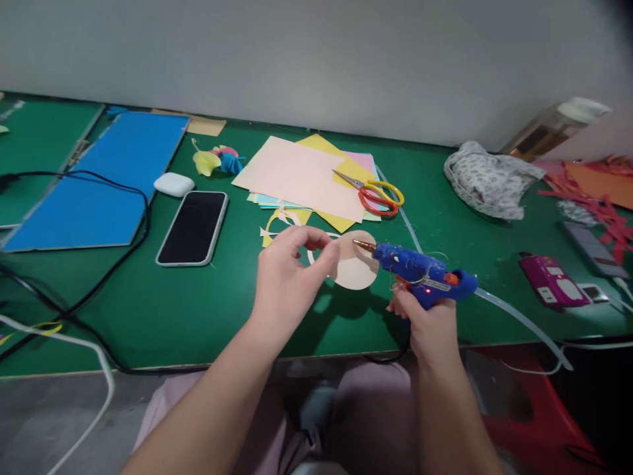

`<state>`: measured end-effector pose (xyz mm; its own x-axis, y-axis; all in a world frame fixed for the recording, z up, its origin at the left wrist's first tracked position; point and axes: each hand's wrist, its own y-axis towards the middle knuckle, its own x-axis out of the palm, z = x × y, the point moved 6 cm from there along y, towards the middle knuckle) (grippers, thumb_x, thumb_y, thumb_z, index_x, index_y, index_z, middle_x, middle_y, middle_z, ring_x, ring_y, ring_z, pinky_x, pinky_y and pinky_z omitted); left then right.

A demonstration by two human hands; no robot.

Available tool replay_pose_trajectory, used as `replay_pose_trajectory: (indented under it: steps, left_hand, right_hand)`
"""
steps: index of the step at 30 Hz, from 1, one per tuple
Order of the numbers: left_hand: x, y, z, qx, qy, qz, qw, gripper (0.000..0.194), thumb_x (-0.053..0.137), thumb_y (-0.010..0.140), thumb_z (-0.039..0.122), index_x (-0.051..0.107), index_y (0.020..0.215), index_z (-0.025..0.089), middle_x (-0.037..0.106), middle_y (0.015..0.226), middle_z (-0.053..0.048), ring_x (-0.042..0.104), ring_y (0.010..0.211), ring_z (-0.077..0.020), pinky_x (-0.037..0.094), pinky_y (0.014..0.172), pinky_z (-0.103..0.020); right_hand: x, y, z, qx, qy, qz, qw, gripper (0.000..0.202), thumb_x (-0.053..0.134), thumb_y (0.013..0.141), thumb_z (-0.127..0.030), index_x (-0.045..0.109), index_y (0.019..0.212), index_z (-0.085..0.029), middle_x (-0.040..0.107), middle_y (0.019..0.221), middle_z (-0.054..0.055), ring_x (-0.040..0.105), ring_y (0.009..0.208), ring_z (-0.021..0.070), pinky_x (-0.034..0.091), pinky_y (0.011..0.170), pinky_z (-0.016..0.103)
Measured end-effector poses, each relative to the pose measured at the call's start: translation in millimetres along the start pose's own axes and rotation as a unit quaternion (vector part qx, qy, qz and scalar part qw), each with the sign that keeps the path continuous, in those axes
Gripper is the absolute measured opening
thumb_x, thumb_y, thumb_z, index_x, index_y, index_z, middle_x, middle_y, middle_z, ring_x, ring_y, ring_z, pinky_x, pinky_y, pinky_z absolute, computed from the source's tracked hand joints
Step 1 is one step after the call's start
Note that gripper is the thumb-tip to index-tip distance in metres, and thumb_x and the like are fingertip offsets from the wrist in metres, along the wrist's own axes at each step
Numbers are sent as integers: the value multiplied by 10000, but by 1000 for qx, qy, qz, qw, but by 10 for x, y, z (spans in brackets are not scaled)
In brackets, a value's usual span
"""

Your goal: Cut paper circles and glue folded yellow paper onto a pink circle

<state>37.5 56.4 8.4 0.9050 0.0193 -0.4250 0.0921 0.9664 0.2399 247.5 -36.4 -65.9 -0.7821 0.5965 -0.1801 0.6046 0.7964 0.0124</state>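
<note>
Between thumb and fingers, my left hand (299, 264) pinches the left edge of a pale pink paper circle (357, 270), held above the table. My right hand (430, 323) is wrapped round the handle of a blue hot glue gun (413, 262). The gun's metal nozzle points left, over the upper part of the circle; whether it touches the paper I cannot tell. A small red light glows on its side, and a clear glue stick (519, 321) sticks out of its back. Paper offcuts (271, 231) lie behind my left hand.
Scissors (378, 198) rest on stacked coloured paper (297, 175). To the left are a phone (192, 229), a white earbud case (174, 185), paper petals (206, 160), a blue board (113, 171) and black cables (64, 313). Rightward sit a patterned cloth pouch (489, 178) and a magenta box (551, 280).
</note>
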Motion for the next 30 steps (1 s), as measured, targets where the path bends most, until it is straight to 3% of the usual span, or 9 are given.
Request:
replay_pose_trajectory:
  steps: [30]
  left_hand:
    - [-35,14,1,-6,-4,6,1000,90,599,771,244,618,691,210,648,729,9,557,693,-133,464,656,-249]
  right_hand:
    - [14,-8,-38,2,-32,-5,999,208,721,666,-303,577,590,-173,539,462,-25,540,414,152,494,471,288]
